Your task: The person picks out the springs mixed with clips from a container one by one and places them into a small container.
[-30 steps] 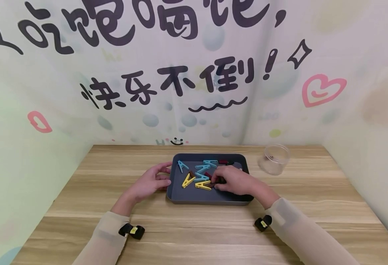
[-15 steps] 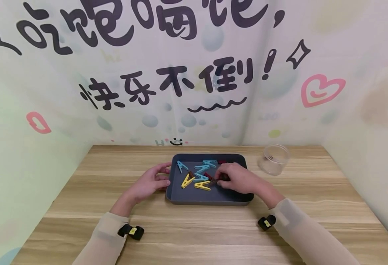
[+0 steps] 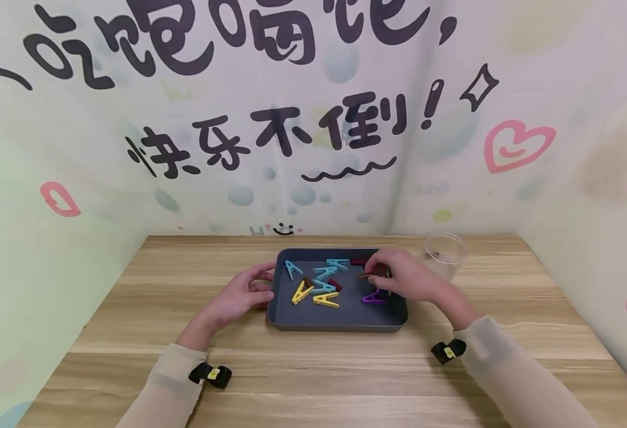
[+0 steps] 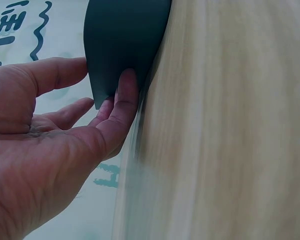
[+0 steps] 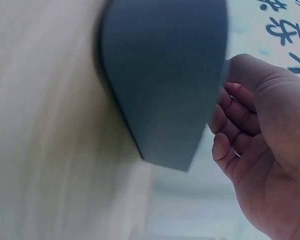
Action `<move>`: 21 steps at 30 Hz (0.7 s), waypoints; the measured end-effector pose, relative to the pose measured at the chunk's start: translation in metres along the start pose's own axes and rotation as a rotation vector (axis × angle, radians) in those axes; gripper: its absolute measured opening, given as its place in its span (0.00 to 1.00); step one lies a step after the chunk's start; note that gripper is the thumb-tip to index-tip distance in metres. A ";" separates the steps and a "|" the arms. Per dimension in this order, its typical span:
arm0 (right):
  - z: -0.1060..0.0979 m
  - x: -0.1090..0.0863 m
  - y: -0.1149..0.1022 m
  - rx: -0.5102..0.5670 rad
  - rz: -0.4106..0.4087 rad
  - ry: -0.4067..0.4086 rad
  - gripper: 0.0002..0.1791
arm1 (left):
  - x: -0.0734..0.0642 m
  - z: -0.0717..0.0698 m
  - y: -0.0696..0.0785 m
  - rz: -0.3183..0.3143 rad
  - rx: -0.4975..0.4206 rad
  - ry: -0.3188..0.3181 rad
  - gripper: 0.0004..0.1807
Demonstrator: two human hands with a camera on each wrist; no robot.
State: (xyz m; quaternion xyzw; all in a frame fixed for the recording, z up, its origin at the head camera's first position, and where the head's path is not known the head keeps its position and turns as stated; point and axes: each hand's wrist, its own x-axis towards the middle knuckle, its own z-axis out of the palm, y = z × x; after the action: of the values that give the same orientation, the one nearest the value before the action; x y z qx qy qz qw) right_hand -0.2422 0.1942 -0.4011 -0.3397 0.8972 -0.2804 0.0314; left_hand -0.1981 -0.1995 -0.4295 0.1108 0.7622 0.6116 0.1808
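My left hand (image 3: 248, 293) rests its fingers and thumb against the outer left end of a dark grey tray (image 3: 319, 327); the left wrist view shows the fingertips on the tray wall (image 4: 125, 45). Above the tray's right part, my right hand (image 3: 407, 274) pinches a small brown ribbed piece, like a coil spring (image 3: 364, 276). Fingers hide part of it, and the tray wall (image 5: 165, 85) hides it in the right wrist view. A purple clothespin (image 3: 373, 297) lies below this hand. Blue clothespins (image 3: 324, 287) and yellow clothespins (image 3: 326, 300) lie farther left.
Dark red pieces (image 3: 335, 284) and another brown ribbed piece (image 3: 307, 282) lie among the clothespins. A clear round container (image 3: 444, 258) stands behind the right hand, a small dark thing inside. The wooden table (image 3: 313, 380) meets a printed wall at the back.
My right hand has lifted and moved right, carrying the brown ribbed piece away from the yellow clothespin. The purple clothespin has come into view. My left hand stays at the tray's end.
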 end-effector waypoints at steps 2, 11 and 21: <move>-0.007 -0.003 0.001 0.003 0.007 0.012 0.05 | 0.000 0.000 0.001 -0.001 -0.003 0.000 0.37; -0.032 -0.017 0.012 -0.023 0.018 0.125 0.04 | 0.001 0.000 0.000 -0.009 0.006 0.002 0.37; -0.053 -0.037 0.035 -0.083 0.073 0.205 0.03 | 0.003 -0.001 -0.002 -0.010 0.016 0.007 0.37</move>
State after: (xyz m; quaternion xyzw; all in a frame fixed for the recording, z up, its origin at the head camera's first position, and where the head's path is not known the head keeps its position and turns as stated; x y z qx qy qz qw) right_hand -0.2475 0.2644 -0.3797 -0.2775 0.9183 -0.2750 -0.0645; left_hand -0.2006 -0.1996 -0.4319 0.1064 0.7683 0.6048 0.1805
